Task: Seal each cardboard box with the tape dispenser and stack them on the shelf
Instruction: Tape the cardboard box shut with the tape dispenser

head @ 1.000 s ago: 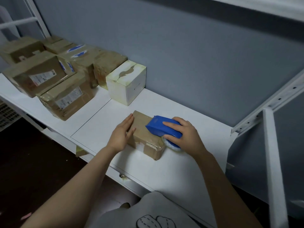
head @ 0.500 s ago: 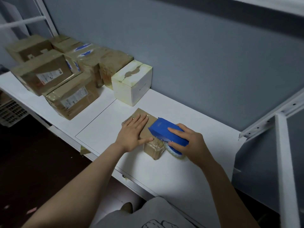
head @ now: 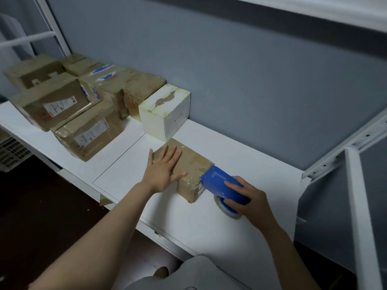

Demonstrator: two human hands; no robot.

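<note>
- At the centre of the head view, a small cardboard box (head: 193, 164) lay on the white shelf (head: 247, 155), just in front of a white box (head: 165, 116).
- The left hand (head: 162, 173) rested flat on the box's top, fingers straight and spread, pressing it down.
- The right hand (head: 250, 203) gripped the blue tape dispenser (head: 222, 188) with fingers curled over it. Its front edge touched the box's lower-right end, where glossy tape (head: 200, 171) covered the top.
- By my reading, the strip on this box was nearly run off the end and not yet cut.
- Toward the upper left of the frame, taped boxes (head: 69, 107) sat piled on the shelf, looking finished.
- What seemed left was to cut the tape and stack this box with the others.
</note>
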